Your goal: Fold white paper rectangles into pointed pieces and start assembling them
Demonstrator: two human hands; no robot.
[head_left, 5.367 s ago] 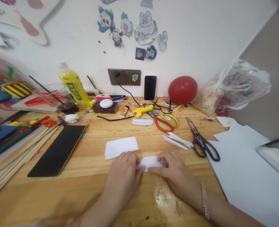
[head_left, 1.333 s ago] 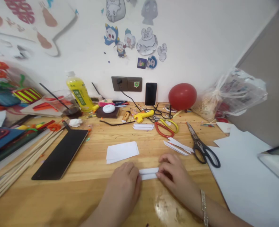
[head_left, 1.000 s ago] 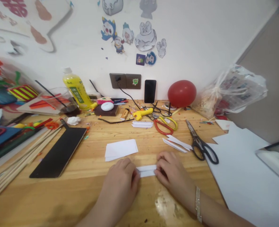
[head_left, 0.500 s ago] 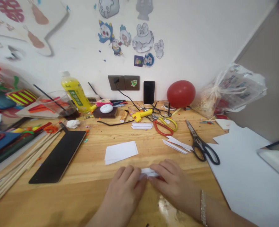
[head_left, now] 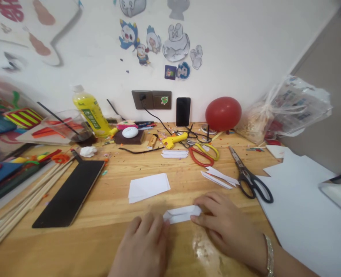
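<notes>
Since 0.5 s ago: both hands have drawn apart and back toward the person, so the folded paper strip [head_left: 182, 214], then mostly covered, now lies exposed between them.

Right hand [head_left: 225, 225]: forefinger above and thumb below close on the strip's right end, a pinch at the corner; the other fingers are curled loosely on the wood. A bracelet sits on the wrist.

Left hand [head_left: 144, 248]: flat, palm down, fingers [head_left: 159, 227] stretched out side by side, their tips touching the strip's left end. Nothing is clasped.

Strip: flat on the wooden table [head_left: 107, 234], near the front edge, long side running left to right, with a fold line along its upper part.

Surroundings:
- A small stack of white paper [head_left: 149, 186] lies just behind the strip, to the left.
- Thin paper offcuts [head_left: 218, 177] lie behind the right hand, with black scissors [head_left: 253, 180] beside them.
- A large white sheet [head_left: 300, 215] covers the table's right side.
- A black board [head_left: 69, 192] lies well to the left, with bamboo sticks [head_left: 20, 204] beyond it.
- Red-and-yellow scissors [head_left: 202, 153] and a red balloon [head_left: 223, 112] lie farther back, near the wall.
</notes>
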